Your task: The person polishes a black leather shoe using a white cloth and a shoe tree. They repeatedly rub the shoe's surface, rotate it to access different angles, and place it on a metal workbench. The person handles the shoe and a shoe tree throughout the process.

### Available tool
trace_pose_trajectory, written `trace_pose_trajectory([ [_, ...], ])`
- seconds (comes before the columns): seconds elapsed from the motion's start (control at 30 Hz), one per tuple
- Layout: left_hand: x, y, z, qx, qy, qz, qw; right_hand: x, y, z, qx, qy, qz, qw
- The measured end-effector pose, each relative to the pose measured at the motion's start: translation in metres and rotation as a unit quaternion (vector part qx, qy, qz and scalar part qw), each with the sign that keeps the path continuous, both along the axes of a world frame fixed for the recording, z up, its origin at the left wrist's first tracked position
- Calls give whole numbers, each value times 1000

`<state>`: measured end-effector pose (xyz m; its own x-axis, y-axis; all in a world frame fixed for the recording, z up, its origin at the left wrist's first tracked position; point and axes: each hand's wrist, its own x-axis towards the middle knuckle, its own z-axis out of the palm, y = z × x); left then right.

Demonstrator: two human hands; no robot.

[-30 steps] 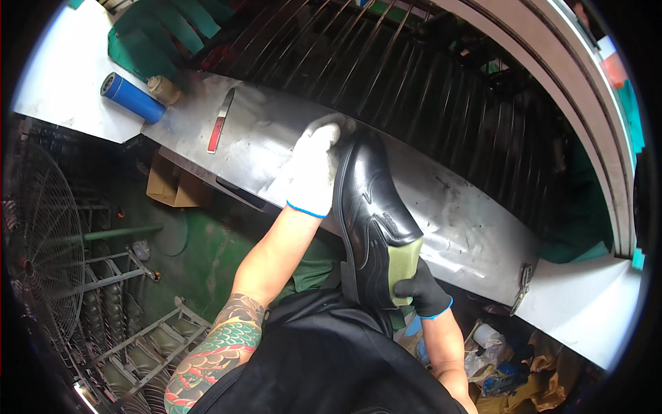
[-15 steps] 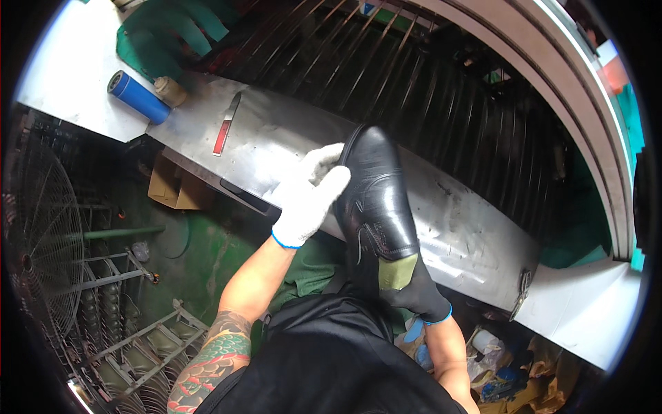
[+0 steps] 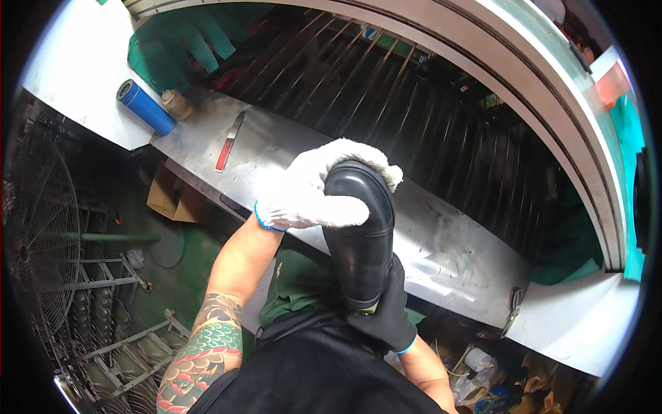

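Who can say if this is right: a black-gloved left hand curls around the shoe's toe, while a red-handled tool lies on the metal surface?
Not quite: the head view shows the left hand gloved in white, not black. The shoe and red-handled tool are as stated.

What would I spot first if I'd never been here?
Probably the shiny black shoe in the middle, with the white-gloved left hand curled around its toe and the dark-gloved right hand at its heel. Next, maybe the red-handled knife lying on the metal counter, and the bright blue cylinder at upper left.
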<state>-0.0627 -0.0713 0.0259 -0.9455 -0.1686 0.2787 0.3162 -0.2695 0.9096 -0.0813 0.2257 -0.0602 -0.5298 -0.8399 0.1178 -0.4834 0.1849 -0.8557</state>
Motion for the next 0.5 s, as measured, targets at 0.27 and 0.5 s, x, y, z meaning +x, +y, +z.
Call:
trace_pose_trajectory([
  [0.27,4,14,16,-131,5,59,990,-25,21,-6,23,-143,34,989],
  [0.5,-31,21,-19,-96,24,280,955,-31,9,2,-13,-425,8,905],
])
